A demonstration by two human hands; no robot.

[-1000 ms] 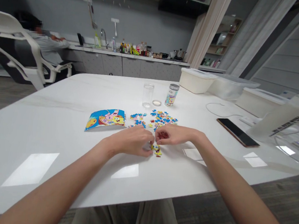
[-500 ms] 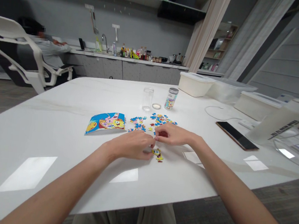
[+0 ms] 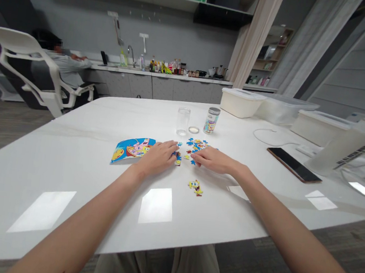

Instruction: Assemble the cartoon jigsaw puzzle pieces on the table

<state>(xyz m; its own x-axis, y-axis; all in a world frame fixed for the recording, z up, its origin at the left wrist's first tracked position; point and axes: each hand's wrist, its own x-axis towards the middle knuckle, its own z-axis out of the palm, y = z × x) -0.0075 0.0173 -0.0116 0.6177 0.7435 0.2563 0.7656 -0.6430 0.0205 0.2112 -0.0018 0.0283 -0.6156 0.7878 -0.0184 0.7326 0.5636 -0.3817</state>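
Note:
My left hand (image 3: 160, 156) lies palm down over the left group of jigsaw puzzle pieces (image 3: 178, 157), fingers stretched out. It partly hides these pieces and the right end of the picture sheet (image 3: 132, 148), a curved blue sheet with cartoon figures. My right hand (image 3: 214, 159) is at the right pile of puzzle pieces (image 3: 197, 144), covering part of it. Its fingers are bent, with the tips down among the pieces and slightly apart; no held piece is visible. Nearer to me, a few joined yellow pieces (image 3: 196, 187) form a cartoon face, with neither hand touching them.
Behind the pieces stand a clear jar (image 3: 183, 121), a round lid (image 3: 193, 130) and a printed canister (image 3: 211, 121). To the right are a phone (image 3: 293, 164), a white cable, lidded boxes (image 3: 241, 102) and a tilted whitish container (image 3: 347, 149). A person sits at the far left.
My left hand has moved forward and left, from beside the joined yellow pieces to the left group, and its fingers have straightened. My right hand has shifted slightly and its pinch has loosened.

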